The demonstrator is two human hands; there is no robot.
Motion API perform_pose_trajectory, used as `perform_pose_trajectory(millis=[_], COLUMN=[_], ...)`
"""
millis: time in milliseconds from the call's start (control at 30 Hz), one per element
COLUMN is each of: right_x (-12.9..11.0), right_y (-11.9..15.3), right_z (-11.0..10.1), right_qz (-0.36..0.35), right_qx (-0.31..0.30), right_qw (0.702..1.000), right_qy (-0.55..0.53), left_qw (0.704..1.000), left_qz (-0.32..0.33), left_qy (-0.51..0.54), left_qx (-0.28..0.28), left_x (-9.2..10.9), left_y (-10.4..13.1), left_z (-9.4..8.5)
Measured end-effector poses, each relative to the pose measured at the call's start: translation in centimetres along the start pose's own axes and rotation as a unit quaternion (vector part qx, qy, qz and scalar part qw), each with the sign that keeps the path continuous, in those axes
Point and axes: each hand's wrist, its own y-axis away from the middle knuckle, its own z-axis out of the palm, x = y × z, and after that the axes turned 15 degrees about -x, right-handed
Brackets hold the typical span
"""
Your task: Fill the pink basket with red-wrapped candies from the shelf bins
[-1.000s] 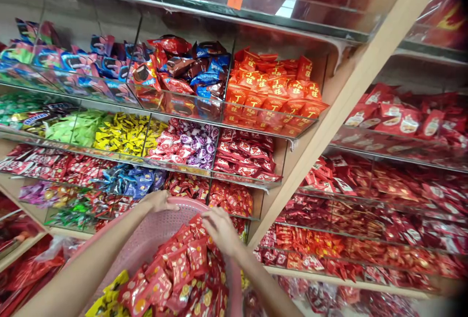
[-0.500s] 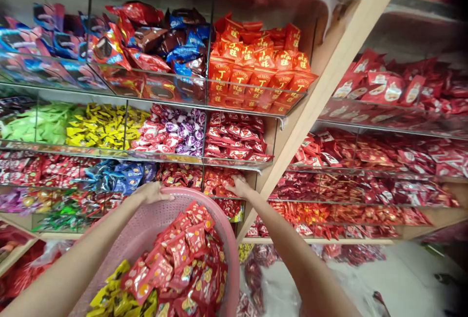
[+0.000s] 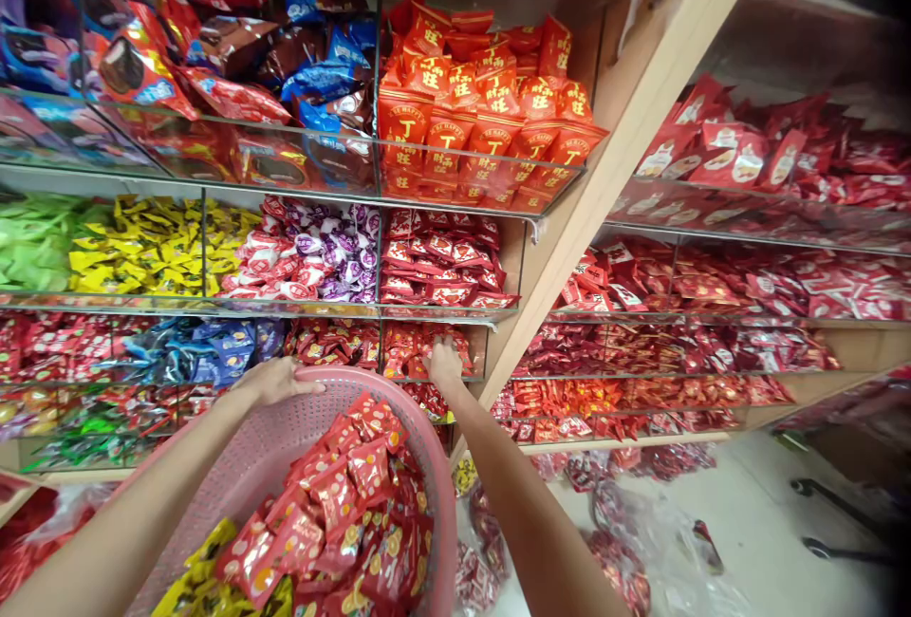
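A pink perforated basket (image 3: 442, 494) holds red candy packets (image 3: 342, 494) and some yellow ones (image 3: 213, 570). My left hand (image 3: 274, 382) is closed on the basket's far rim, at its left side. Beyond the basket, my right hand (image 3: 444, 361) reaches into a low shelf compartment of small red packets (image 3: 405, 349). Its fingers rest among the packets, bent, and whether they grip one is hidden. The compartment has a clear front edge and a divider on its left.
Shelves above hold orange-red packets (image 3: 491, 133), yellow candies (image 3: 157, 247) and purple-wrapped candies (image 3: 342, 252). A slanting wooden post (image 3: 612, 171) stands right of my right hand. Plastic bags (image 3: 655, 551) lie on the floor at lower right.
The view has shifted slightly, with shelves further left and closer. My right hand has moved a little left and upward over the red packets. My left hand stays on the basket rim.
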Motion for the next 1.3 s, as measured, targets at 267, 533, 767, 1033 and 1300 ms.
perform_pose_trajectory(millis=[267,533,767,1033,1300], right_x=[1.2,3.2,-1.6,-3.1,-2.4], right_y=[0.2,-2.5,-4.9,-3.9,-1.8], right_z=[-0.9,-4.6,-2.2,1.0,1.7], right_qz=[0.011,-0.122,-0.228,-0.245,-0.245], right_qx=[0.04,0.013,-0.034,0.009,-0.009], right_qw=[0.997,0.986,0.965,0.964,0.969], right_qy=[-0.066,-0.114,-0.128,-0.106,-0.017], left_qw=[1.0,1.0,1.0,0.999,0.999], left_qz=[0.017,-0.012,0.005,-0.015,-0.014], left_qy=[0.012,0.008,0.02,0.033,0.027], left_qx=[-0.009,0.012,0.014,0.009,0.02], left_x=[0.5,1.1,0.8,1.4,1.3], left_y=[0.6,1.7,1.5,2.3,2.1], left_z=[-0.3,-0.3,0.1,-0.4,0.0])
